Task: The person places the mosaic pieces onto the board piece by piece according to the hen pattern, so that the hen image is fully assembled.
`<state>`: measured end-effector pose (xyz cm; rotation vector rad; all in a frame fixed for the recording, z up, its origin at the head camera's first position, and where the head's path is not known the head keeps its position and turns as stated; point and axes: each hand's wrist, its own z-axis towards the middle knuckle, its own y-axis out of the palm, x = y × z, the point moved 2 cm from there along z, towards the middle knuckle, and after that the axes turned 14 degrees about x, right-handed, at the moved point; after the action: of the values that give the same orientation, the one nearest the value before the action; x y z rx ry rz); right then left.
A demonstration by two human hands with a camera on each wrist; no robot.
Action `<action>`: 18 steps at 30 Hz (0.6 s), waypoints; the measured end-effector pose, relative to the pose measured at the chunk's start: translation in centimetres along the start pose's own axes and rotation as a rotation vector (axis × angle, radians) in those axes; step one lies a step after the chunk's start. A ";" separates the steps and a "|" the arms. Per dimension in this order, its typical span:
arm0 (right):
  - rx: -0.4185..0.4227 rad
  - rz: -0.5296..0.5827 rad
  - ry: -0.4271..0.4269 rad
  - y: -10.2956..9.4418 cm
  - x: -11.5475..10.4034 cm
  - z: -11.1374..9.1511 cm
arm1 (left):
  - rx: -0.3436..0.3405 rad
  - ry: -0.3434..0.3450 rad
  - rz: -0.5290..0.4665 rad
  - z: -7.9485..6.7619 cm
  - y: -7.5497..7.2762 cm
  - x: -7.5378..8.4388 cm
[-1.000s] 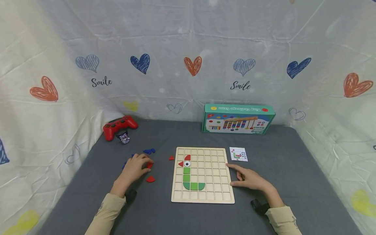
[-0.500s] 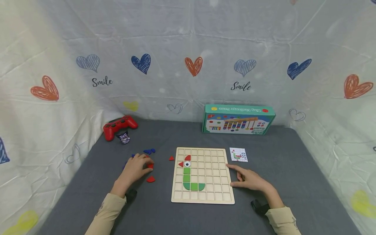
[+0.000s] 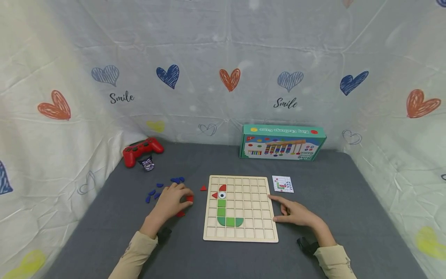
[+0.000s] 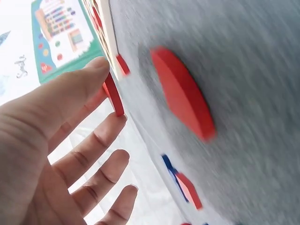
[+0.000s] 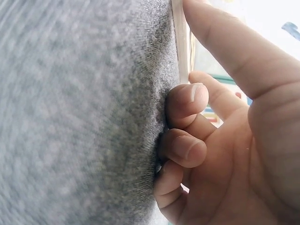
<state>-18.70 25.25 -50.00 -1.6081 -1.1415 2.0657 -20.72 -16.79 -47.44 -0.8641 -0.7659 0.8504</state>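
My left hand (image 3: 171,202) pinches a flat red piece (image 4: 113,93) between thumb and fingers, raised over the cloth left of the wooden grid board (image 3: 254,207). A red wedge (image 4: 183,93) lies below that hand, partly covered by it in the head view. On the board, red pieces, an eye tile (image 3: 222,195) and green pieces (image 3: 221,212) form a bird-like head and neck. My right hand (image 3: 294,212) touches the board's right edge with straight index finger and thumb; its other fingers are curled under. A small red triangle (image 3: 203,188) lies by the board's left edge.
Several blue pieces (image 3: 152,192) lie beyond my left hand. A pattern card (image 3: 282,184) lies right of the board. At the back stand a game box (image 3: 283,142) and a red game controller (image 3: 143,150), with a small purple-and-white figure (image 3: 147,164) beside it.
My left hand has moved right toward the board, carrying the red piece and uncovering blue pieces behind it. My right hand stays at the board's edge.
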 end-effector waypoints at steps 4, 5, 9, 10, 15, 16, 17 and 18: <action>-0.021 0.007 0.015 -0.1 -0.1 0.2 | 0.011 0.029 -0.013 0.4 0.1 1.3; -0.025 0.004 0.022 -0.1 -0.1 0.2 | 0.014 0.033 -0.018 0.5 0.1 1.6; -0.039 -0.006 0.045 -0.2 0.0 0.5 | 0.014 0.042 -0.043 0.9 0.1 2.8; -0.043 -0.009 0.048 -0.2 0.0 0.5 | 0.011 0.045 -0.050 0.9 0.2 3.0; -0.059 -0.018 0.069 -0.4 -0.4 0.8 | -0.001 0.078 -0.054 1.4 1.0 4.1; -0.061 -0.024 0.074 -0.4 -0.5 0.8 | -0.001 0.085 -0.053 1.4 1.3 4.3; -0.062 -0.028 0.076 -0.4 -0.5 0.8 | -0.001 0.090 -0.057 1.5 1.6 4.6; -0.062 -0.033 0.077 -0.4 -0.5 0.8 | -0.001 0.095 -0.061 1.5 1.8 4.8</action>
<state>-19.36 24.85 -49.31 -1.6704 -1.2077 1.9483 -20.34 -11.45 -47.28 -0.8715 -0.7068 0.7496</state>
